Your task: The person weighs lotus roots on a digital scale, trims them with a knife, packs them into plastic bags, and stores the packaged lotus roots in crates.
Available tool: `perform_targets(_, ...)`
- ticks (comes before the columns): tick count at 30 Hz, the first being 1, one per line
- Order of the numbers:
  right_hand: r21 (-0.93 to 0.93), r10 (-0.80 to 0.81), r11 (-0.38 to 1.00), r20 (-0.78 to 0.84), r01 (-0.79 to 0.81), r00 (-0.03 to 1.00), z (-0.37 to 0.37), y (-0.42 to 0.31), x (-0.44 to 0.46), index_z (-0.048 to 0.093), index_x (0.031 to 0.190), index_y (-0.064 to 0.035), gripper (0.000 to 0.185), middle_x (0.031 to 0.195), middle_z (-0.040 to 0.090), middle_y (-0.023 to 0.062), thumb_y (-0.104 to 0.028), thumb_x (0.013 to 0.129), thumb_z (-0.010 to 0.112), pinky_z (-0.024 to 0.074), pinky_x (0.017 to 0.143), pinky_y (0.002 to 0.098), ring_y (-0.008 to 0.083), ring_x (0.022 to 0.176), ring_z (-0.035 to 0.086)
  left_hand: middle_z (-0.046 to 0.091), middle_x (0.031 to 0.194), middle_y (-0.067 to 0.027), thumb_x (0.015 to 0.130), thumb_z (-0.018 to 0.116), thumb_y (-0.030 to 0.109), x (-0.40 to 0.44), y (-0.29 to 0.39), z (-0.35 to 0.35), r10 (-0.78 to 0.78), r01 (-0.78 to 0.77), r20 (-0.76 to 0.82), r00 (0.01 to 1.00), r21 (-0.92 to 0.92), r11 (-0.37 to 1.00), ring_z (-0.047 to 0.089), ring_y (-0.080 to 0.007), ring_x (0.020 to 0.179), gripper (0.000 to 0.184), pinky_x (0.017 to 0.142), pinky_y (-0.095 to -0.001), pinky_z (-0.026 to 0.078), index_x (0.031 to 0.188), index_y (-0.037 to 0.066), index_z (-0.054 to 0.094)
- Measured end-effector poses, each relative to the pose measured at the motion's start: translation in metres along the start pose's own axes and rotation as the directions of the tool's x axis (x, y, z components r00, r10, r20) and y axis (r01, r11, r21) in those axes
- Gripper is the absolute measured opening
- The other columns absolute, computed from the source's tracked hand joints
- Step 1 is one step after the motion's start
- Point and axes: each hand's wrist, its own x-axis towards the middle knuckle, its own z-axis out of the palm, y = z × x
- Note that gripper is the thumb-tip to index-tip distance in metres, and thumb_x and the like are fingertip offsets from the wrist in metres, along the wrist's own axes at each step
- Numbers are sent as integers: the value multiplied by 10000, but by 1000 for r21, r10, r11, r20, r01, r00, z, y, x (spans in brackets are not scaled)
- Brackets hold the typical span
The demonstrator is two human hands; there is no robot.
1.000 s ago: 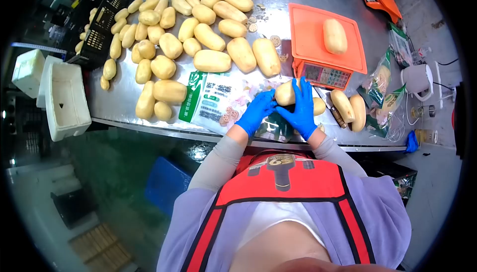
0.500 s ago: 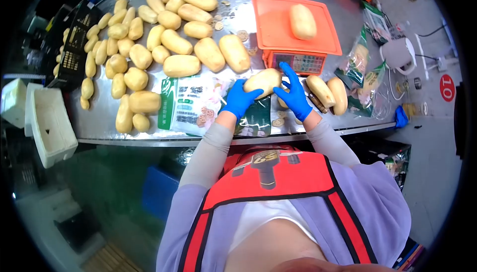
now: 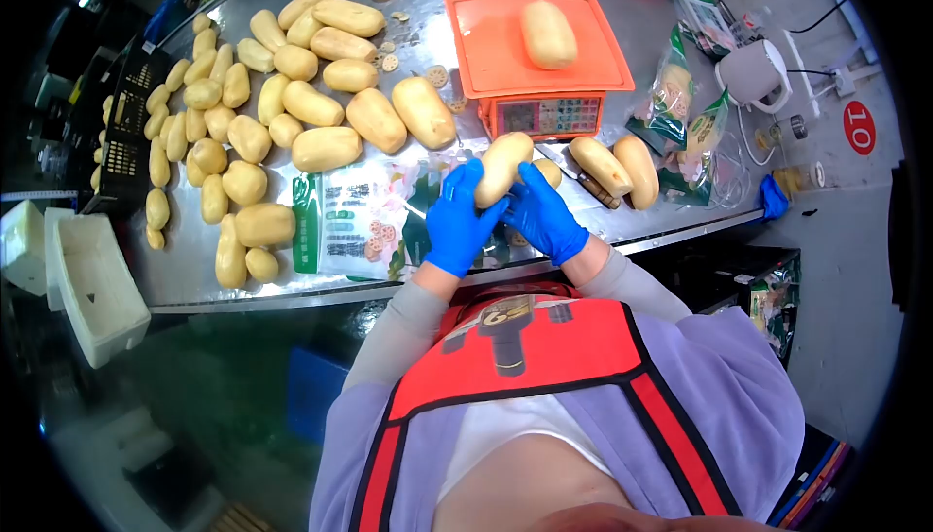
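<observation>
A pale peeled lotus root (image 3: 503, 169) is held tilted between my two gloved hands, above the near part of the metal table. My left hand (image 3: 457, 219) wraps its lower left side. My right hand (image 3: 546, 216) closes against its right side, fingertips touching it. Under the hands lies a printed plastic packing bag (image 3: 355, 216), partly covered. Another lotus root piece (image 3: 547, 173) shows just behind my right fingers. Beyond the hands stands an orange scale (image 3: 491, 56) with one lotus root (image 3: 549, 34) on its pan.
Many lotus roots (image 3: 326, 148) spread over the table's left half, beside a black crate (image 3: 136, 109). Right of my hands lie a knife with a wooden handle (image 3: 599, 192) and two lotus roots (image 3: 635, 171). Filled bags (image 3: 671, 90) and a white jug (image 3: 753, 75) stand farther right.
The lotus root has turned from lying crosswise to pointing away from me. My right hand has come down from near the scale's front to the root's side. The whole view has shifted slightly.
</observation>
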Motion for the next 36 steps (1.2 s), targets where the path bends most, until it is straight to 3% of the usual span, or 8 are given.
perform_targets(1,171,15,985,81,-28,997,9,-4,0,328,1290,-47,501,1162,484,113,-252,887,544,460,872,328,214,1051,517,543,1132,-143,679,743,311,1,4,-2,4,-4,-3,1000,-4,1000,583,-316,934,609,726,-388,500,1191,89,497)
perform_targets(9,51,6,998,342,-25,940,4,-38,-13,318,1319,-23,702,1232,471,165,-337,765,613,404,963,402,286,1112,498,561,1090,-146,698,707,205,0,33,-29,452,-456,133,882,-3,890,616,-254,762,457,605,-343,501,1121,90,579)
perform_targets(18,-285,-94,935,370,210,924,34,-60,-31,265,1367,-30,818,1334,392,134,-340,715,649,358,1008,373,255,1209,425,513,1180,-155,748,680,187,19,31,-51,47,-79,-114,992,-302,950,484,-305,1108,486,886,-358,436,1186,49,522)
perform_targets(21,-339,-382,821,270,459,884,25,-107,-15,266,1378,-51,708,1315,405,129,-231,780,601,404,967,366,247,1179,455,497,1200,-123,788,626,65,19,24,-60,-120,85,-93,988,-322,943,492,-242,1102,443,897,-334,424,1209,30,494)
perform_targets(23,-650,-661,494,150,577,735,2,-153,13,281,1361,-38,640,1214,480,141,-129,818,610,489,848,336,237,1058,534,494,1211,-99,797,611,40,7,15,-59,-241,185,-76,967,-435,881,504,-197,1068,426,873,-310,431,1208,38,499)
perform_targets(28,-950,-763,111,107,293,638,-32,-215,72,358,1341,-64,767,1254,483,174,-353,727,717,439,900,347,263,1105,519,513,1169,-74,794,615,41,-21,-14,-60,-447,405,-23,894,-386,829,527,-158,963,412,800,-277,440,1192,74,518)
perform_targets(30,-993,-765,-105,44,-57,642,-25,-216,78,446,1290,-71,742,1238,506,200,-487,719,673,418,920,350,296,1118,517,518,1155,-73,794,615,41,-30,-20,-62,-464,419,-22,886,-391,820,527,-157,948,406,794,-275,440,1187,79,522)
perform_targets(36,-984,-796,-129,177,124,579,-48,-240,87,540,1191,-21,625,1140,576,203,-492,784,599,425,902,354,307,1071,551,533,1139,-76,809,608,46,-62,-59,-76,-546,504,-35,837,-340,794,531,-165,948,395,816,-289,444,1194,47,518)
